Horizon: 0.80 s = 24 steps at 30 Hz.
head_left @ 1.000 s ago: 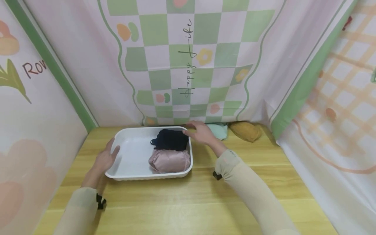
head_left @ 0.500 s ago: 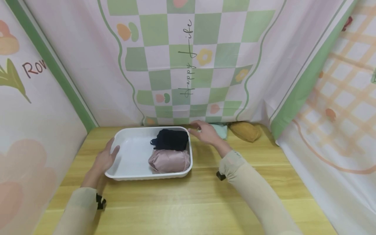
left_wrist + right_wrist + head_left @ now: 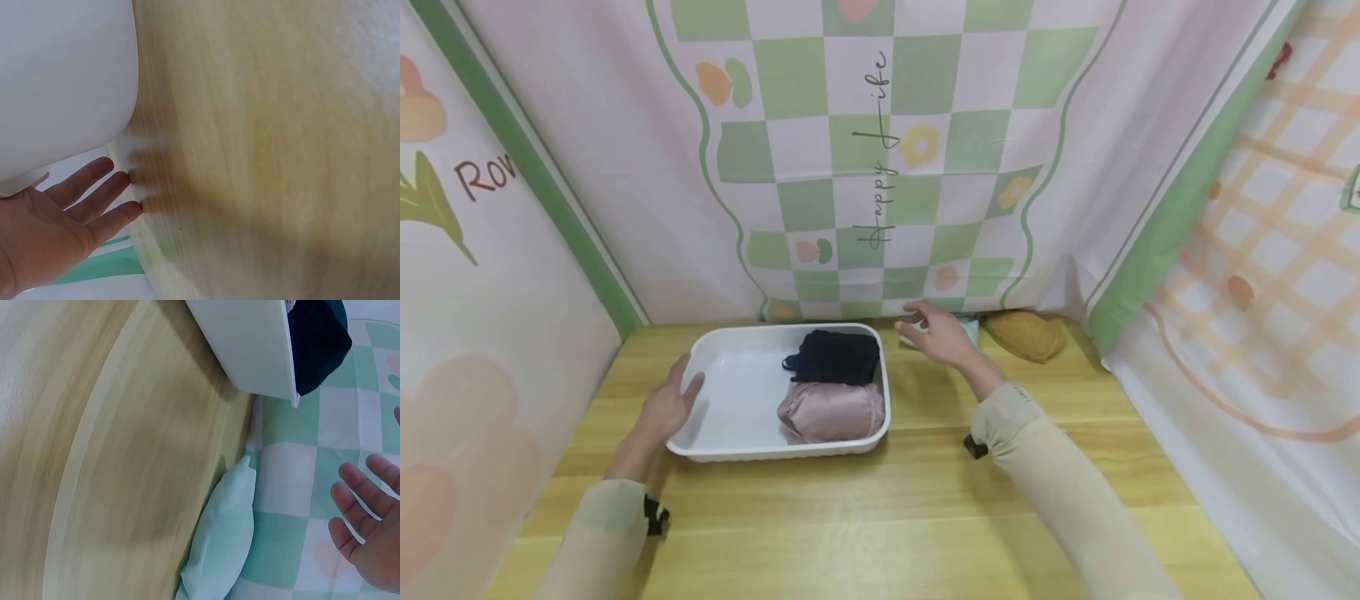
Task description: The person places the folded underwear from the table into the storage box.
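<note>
A white plastic tray (image 3: 736, 400) sits on the table. In its right half lie a folded black garment (image 3: 838, 357) and, in front of that, a pinkish satiny bundle (image 3: 833, 412). At the tray's left rim is my left hand (image 3: 664, 407), its thumb by the rim; in the left wrist view the fingers (image 3: 97, 203) spread straight beside the wall. My right hand (image 3: 946, 340) is over a mint-green cloth bundle (image 3: 222, 537) and partly hides it in the head view. The right wrist view shows its fingers parted, with nothing in them.
A mustard-yellow bundle (image 3: 1026, 335) lies right of the mint one, near the table's back edge. Behind the table (image 3: 850, 525) hangs a green-and-white checked curtain (image 3: 887, 167). More printed cloth (image 3: 1247, 292) closes off the sides.
My right hand has moved off the tray's right back corner, rightward to the mint-green bundle. The left hand and the tray look practically unmoved.
</note>
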Tool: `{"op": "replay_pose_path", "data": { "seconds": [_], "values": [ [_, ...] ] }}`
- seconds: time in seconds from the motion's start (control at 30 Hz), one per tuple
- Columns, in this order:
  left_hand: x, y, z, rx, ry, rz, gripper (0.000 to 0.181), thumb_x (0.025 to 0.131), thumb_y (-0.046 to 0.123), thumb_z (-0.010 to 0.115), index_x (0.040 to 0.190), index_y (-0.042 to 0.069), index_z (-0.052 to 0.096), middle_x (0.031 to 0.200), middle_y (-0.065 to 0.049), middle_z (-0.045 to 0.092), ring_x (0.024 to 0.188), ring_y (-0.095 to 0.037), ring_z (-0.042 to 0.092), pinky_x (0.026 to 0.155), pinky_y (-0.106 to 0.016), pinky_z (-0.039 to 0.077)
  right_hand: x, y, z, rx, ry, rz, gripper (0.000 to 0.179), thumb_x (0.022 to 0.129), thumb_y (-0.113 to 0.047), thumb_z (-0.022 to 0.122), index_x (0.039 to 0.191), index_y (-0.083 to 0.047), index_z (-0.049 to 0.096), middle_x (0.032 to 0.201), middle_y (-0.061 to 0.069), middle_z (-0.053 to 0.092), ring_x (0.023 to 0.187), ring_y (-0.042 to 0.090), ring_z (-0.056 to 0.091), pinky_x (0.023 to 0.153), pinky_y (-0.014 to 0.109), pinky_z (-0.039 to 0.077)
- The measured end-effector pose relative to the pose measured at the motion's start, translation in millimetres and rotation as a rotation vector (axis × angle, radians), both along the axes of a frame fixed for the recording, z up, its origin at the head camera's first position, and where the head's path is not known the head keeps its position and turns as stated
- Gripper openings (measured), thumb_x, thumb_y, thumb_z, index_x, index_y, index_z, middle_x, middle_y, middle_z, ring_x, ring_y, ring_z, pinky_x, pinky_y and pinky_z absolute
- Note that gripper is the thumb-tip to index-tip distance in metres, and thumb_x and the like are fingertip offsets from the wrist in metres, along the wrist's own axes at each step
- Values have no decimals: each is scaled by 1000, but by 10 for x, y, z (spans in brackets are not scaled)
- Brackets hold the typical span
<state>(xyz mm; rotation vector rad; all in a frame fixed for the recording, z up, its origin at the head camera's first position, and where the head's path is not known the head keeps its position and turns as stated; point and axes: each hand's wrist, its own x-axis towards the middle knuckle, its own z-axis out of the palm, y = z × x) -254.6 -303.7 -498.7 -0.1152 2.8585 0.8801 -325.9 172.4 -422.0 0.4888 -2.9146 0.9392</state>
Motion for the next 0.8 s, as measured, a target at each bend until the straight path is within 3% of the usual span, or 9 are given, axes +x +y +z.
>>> {"op": "replay_pose_path", "data": {
  "seconds": [0.33, 0.8],
  "values": [
    [1, -13, 2, 0, 1, 0, 80, 102, 65, 13, 161, 16, -8, 158, -37, 19, 138, -65, 25, 111, -74, 28, -8, 96, 44, 18, 0, -28, 58, 100, -49, 52, 144, -11, 50, 130, 16, 66, 117, 36, 61, 98, 51, 51],
    [-11, -20, -8, 16, -11, 1, 79, 102, 65, 13, 161, 17, -10, 158, -37, 18, 138, -65, 24, 111, -74, 29, -42, 321, -24, 84, 7, -53, 63, 100, -51, 51, 146, -8, 48, 134, 20, 63, 120, 40, 61, 103, 56, 49]
  ]
}}
